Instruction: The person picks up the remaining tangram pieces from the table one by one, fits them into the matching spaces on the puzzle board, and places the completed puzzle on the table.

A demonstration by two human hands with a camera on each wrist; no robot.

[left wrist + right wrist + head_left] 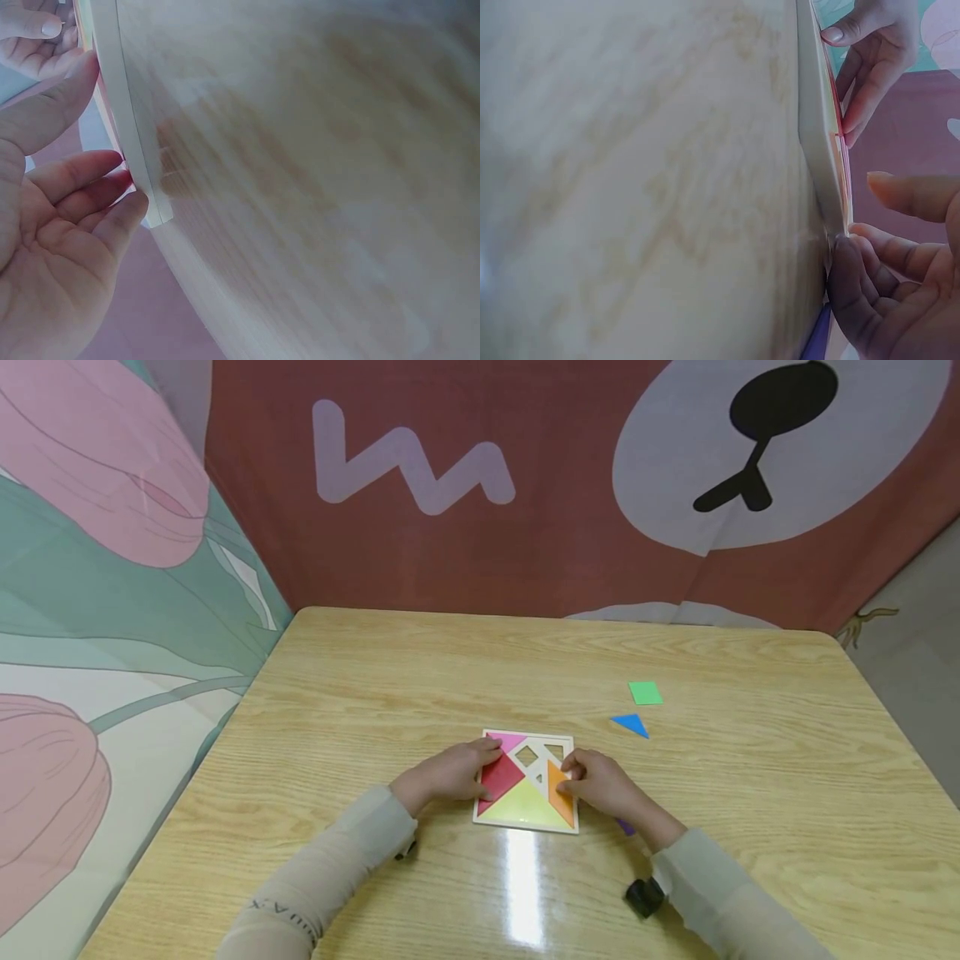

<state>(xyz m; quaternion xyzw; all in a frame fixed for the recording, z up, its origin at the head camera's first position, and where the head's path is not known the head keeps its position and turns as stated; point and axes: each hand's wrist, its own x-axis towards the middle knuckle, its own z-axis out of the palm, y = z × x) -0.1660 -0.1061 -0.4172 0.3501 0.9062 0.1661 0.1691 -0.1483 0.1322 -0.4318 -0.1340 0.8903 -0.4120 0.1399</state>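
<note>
A square tangram board (pixel 525 828) with a pale frame lies on the table. In it sit a pink piece (pixel 513 741), a red triangle (pixel 504 774), a yellow-green triangle (pixel 525 804) and an orange parallelogram (pixel 555 789). My left hand (pixel 457 770) rests on the board's left side, thumb and fingertips touching the red and pink area. My right hand (pixel 600 783) is at the right edge. In the right wrist view its thumb (pixel 915 196) stands off the board, while loosely bent fingers (pixel 855 289) touch the rim. Cutouts show bare near the upper right.
Beyond the board to the right lie a green square (pixel 646 693) and a blue triangle (pixel 632 725). A purple piece (pixel 626 827) is partly hidden under the right wrist. A printed cloth (pixel 450 560) hangs behind the wooden table (pixel 375 652).
</note>
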